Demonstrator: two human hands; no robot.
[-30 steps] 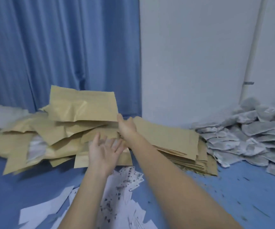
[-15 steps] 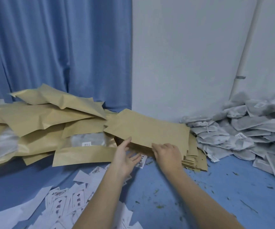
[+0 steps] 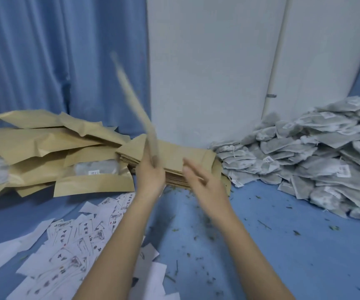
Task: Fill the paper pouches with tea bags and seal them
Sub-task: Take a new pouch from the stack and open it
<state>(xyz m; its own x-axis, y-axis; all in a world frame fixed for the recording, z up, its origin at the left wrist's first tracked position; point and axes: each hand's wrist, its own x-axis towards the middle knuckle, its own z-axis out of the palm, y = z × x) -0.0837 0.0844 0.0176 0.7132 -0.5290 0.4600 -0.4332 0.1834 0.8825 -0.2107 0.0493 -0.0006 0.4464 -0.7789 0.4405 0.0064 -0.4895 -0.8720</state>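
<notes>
My left hand (image 3: 150, 177) grips the lower end of an empty brown paper pouch (image 3: 134, 107), which stands edge-on and blurred, slanting up to the left. Just to the right, my right hand (image 3: 198, 180) hangs blurred with its fingers spread and nothing in it. Behind both hands lies a flat stack of empty pouches (image 3: 174, 161). A loose heap of filled pouches (image 3: 45, 152), some with clear windows, spreads to the left. A big pile of grey-white tea bags (image 3: 317, 154) lies at the right against the wall.
Small printed paper labels and white slips (image 3: 75, 239) are scattered on the blue surface (image 3: 261, 245) at the lower left. Tea crumbs dot that surface near my arms. A blue curtain (image 3: 56, 61) hangs behind on the left, a white wall (image 3: 213, 72) on the right.
My left hand has lifted one pouch off the flat stack and swung it upright. My right hand has come off the stack edge and moved up and right, fingers spread.
</notes>
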